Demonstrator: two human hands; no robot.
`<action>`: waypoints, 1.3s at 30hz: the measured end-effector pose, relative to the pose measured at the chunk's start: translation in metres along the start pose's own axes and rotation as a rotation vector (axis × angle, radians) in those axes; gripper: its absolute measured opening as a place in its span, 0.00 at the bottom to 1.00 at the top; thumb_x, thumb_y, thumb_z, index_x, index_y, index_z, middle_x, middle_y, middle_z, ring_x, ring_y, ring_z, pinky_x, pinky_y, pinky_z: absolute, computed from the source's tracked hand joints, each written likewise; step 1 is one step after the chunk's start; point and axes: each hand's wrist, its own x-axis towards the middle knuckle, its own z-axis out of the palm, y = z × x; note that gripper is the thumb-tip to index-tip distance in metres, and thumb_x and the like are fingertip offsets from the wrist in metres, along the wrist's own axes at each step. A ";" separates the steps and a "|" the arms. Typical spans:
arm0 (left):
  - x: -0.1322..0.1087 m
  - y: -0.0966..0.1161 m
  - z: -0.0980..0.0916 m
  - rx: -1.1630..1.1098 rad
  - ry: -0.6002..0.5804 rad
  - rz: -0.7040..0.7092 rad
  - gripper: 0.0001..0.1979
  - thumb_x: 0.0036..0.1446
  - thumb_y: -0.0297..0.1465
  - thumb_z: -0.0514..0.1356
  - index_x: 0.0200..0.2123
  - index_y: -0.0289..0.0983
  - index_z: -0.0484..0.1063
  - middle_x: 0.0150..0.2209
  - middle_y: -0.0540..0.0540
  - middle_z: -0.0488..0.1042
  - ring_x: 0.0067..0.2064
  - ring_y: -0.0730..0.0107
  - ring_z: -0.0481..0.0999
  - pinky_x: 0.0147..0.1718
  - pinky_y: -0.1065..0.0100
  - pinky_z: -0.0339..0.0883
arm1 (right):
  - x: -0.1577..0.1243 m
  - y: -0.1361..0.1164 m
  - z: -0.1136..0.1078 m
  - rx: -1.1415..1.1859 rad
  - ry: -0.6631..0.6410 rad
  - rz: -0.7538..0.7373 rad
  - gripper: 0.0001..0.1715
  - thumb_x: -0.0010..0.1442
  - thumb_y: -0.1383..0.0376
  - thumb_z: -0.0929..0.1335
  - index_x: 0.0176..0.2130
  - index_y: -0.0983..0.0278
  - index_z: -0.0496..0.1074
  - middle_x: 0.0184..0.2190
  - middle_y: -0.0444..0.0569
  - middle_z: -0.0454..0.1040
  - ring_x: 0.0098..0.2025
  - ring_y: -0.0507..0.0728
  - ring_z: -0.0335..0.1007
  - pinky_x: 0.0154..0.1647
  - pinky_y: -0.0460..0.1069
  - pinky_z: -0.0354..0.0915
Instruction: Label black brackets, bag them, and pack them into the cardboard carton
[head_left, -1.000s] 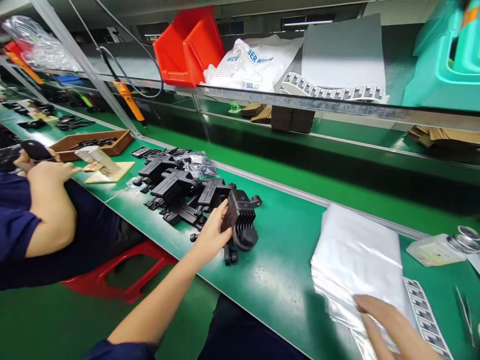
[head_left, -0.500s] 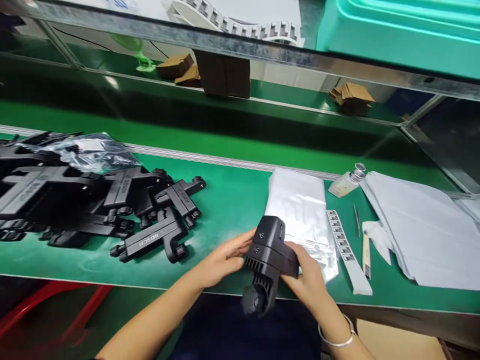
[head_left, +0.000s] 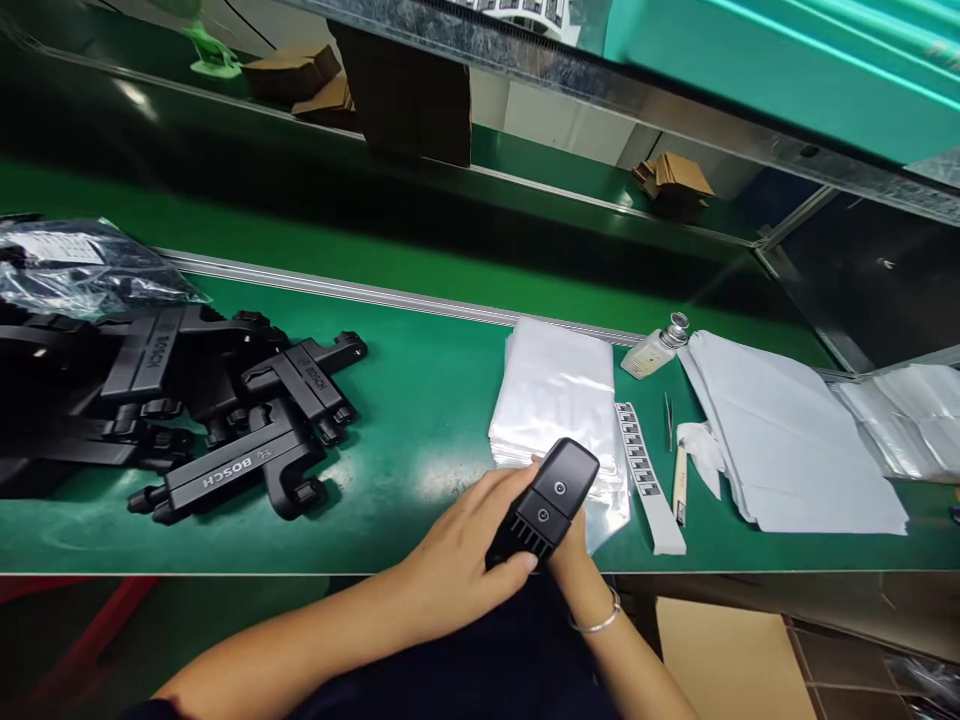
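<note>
Your left hand (head_left: 466,545) clamped the black part (head_left: 562,490) (right hand (head_left: 574,552) behind, grip unclear); slippage risked a drop.

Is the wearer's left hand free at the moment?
No, the left hand is gripping the black part, with its thumb near the slotted end.

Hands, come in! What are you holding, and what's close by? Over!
Left hand gripping black part. Right hand behind it, grip mostly hidden. Part tilted, two screws showing. Plastic bags just beyond.
</note>
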 end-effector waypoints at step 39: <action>-0.012 -0.074 -0.017 -0.654 0.424 -0.097 0.30 0.50 0.52 0.66 0.50 0.39 0.71 0.39 0.45 0.72 0.40 0.62 0.71 0.39 0.66 0.65 | 0.006 -0.050 -0.063 -0.095 -0.050 -0.468 0.16 0.65 0.64 0.68 0.53 0.56 0.70 0.44 0.52 0.77 0.48 0.60 0.75 0.49 0.54 0.72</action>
